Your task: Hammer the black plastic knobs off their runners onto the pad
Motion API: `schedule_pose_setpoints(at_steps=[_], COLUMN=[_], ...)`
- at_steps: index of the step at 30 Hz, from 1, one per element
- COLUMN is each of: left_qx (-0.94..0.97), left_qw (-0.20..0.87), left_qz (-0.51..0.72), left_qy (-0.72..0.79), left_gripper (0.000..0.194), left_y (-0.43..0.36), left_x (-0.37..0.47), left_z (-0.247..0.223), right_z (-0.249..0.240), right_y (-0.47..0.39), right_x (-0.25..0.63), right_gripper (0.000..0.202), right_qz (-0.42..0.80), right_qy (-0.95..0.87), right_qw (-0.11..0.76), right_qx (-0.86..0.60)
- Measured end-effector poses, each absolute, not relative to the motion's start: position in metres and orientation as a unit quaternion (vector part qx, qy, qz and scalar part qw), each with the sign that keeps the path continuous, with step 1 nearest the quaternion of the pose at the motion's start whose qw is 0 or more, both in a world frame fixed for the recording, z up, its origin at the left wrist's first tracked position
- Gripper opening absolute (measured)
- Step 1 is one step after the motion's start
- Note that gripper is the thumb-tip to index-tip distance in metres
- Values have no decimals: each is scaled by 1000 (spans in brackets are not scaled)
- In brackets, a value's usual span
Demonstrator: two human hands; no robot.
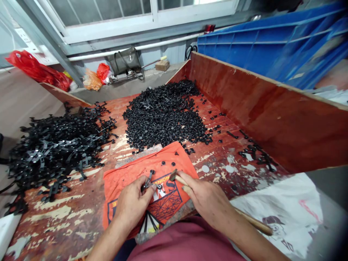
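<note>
An orange printed cloth (174, 156) lies over a flat slab at the near edge of the red worktable. My left hand (134, 199) pinches a small black linked part (148, 181) above the cloth. My right hand (203, 195) is closed round the wooden handle of a hammer (254, 222); its small metal head (173, 175) shows just past my fingers, to the right of the black part. A few loose black pieces (163, 163) lie on the cloth beyond my hands.
Black small parts form a large pile (165, 116) beyond the cloth and another heap (54, 145) at left. A wooden side board (244, 105) borders the right. Behind it stands a blue crate (252, 47). A white sack (288, 210) lies at lower right.
</note>
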State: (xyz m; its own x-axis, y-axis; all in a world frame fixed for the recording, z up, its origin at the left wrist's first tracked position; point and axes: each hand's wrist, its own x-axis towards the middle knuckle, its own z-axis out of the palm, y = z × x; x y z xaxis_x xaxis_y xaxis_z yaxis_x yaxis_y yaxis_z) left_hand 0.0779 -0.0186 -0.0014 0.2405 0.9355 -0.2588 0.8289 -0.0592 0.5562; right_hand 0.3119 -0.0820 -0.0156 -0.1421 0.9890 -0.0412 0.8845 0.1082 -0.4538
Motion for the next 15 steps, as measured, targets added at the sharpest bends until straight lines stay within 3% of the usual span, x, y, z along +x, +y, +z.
schedule_pose_setpoints(at_steps=[10,15], left_qx=[708,701], left_qw=[336,349], left_qz=[128,141], left_qy=[608,606], left_gripper=[28,29], left_y=[-17,-19], left_x=[73,72], left_z=[-10,-14], right_z=[-15,1], right_y=[-81,-88], right_x=[313,308], right_gripper=[43,43], right_qz=[220,232], right_qy=[-724,-726], right_qw=[154,237], right_qx=[-636,-602])
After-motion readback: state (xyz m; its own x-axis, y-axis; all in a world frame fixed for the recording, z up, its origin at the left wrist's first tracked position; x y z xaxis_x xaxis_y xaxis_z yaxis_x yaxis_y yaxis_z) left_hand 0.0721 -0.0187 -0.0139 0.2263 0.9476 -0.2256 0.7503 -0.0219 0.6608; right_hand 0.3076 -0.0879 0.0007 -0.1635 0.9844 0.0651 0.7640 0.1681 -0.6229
